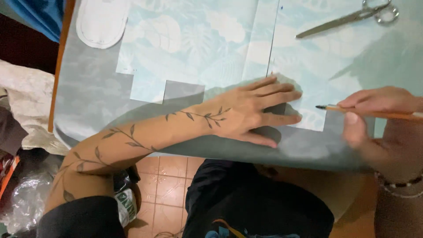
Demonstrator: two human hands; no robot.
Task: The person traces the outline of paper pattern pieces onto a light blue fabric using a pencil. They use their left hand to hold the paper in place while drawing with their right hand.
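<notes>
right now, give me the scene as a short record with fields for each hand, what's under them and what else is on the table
left hand: left hand lies flat, fingers spread, pressing on the leaf-print fabric
right hand: right hand holds a pencil, tip pointing at the fabric's cut edge, near the left fingertips
surface: grey table, fabric spread on top with stepped notches cut from its near edge
scissors: metal scissors lie closed at the far right, untouched
pattern piece: white oval pattern piece at the far left
floor: brown tiles below the table edge
</notes>
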